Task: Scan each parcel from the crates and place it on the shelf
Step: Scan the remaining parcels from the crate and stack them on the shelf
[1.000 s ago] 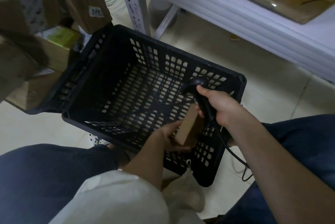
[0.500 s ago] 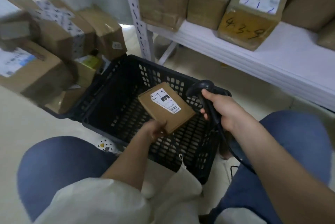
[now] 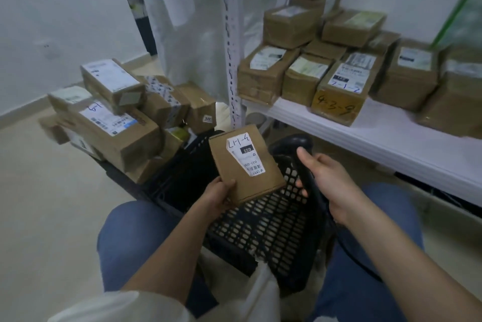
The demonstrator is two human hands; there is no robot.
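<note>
Your left hand point(image 3: 217, 195) pinches the parcel point(image 3: 245, 164); your right hand point(image 3: 327, 181) grips the scanner point(image 3: 292, 145). Aim it squarely at the label point(image 3: 245, 156).

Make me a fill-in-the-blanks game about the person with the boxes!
1. The left hand holds a small brown ____ with a white label.
2. The right hand grips a black ____ with a cable.
3. Under both hands sits a black plastic ____ with holes.
4. The box marked 4-3-9 stands on the white ____.

Missing words: parcel; scanner; crate; shelf
</note>
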